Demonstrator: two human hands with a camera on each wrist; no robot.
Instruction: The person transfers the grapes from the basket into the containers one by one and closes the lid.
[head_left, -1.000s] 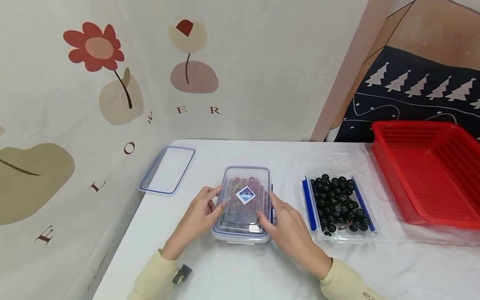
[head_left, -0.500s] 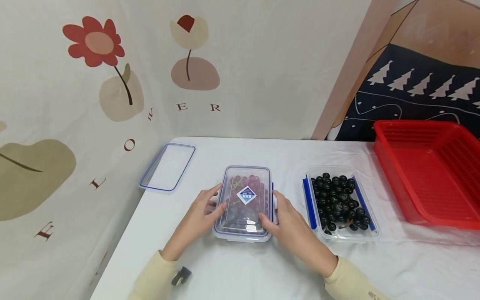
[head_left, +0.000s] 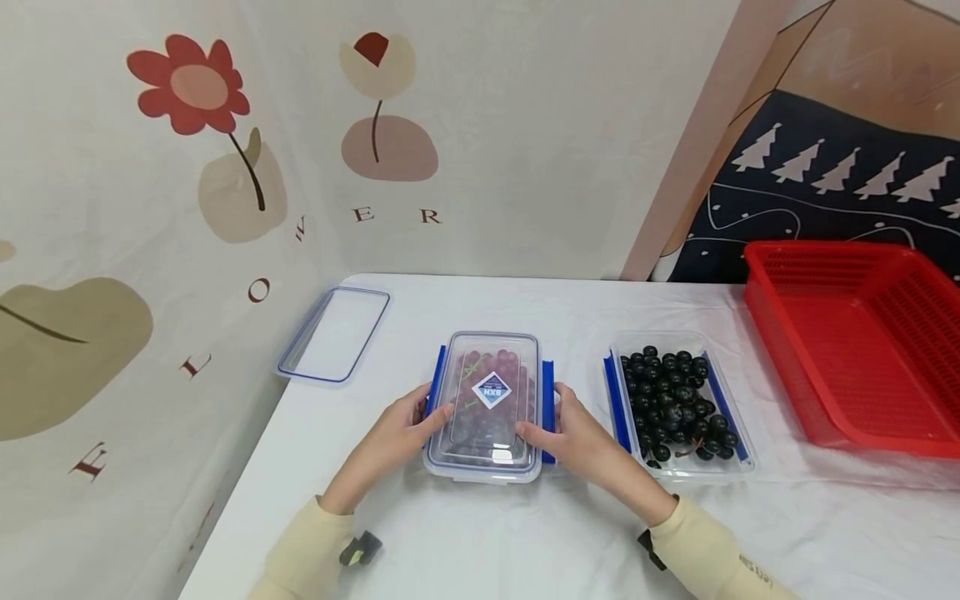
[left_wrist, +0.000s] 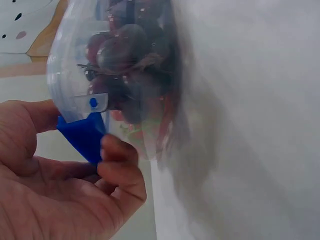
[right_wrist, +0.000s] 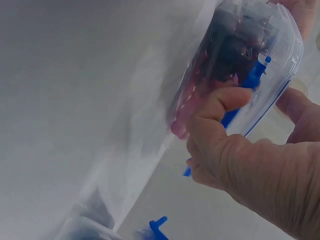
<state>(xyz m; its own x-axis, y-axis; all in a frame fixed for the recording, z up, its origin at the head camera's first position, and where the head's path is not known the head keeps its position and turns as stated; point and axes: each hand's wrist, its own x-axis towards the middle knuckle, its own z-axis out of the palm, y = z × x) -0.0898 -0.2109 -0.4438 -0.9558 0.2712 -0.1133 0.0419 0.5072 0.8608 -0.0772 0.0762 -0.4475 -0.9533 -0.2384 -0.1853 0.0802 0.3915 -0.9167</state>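
Note:
A clear food container [head_left: 480, 479] with red and dark grapes [left_wrist: 122, 50] inside stands on the white table, its clear lid [head_left: 491, 433] on top. Blue locking flaps jut out along its two long sides. My left hand [head_left: 401, 429] has its thumb on the lid and its fingers curled at the left flap [left_wrist: 85, 137]. On the opposite side my right hand [head_left: 581, 433] rests its thumb on the lid, with curled fingers holding the right flap [right_wrist: 254, 75]. The fingertips are partly hidden under the flaps in the head view.
To the right stands an uncovered clear container [head_left: 693, 477] of black grapes [head_left: 671, 400], a blue flap on each side. A red plastic basket [head_left: 847, 350] is at the far right. A loose clear lid [head_left: 337, 333] with a blue seal lies at the back left.
The blue flaps on both sides have swung outward and now show clearly. My fingers have moved in under them, while the container has stayed in nearly the same place.

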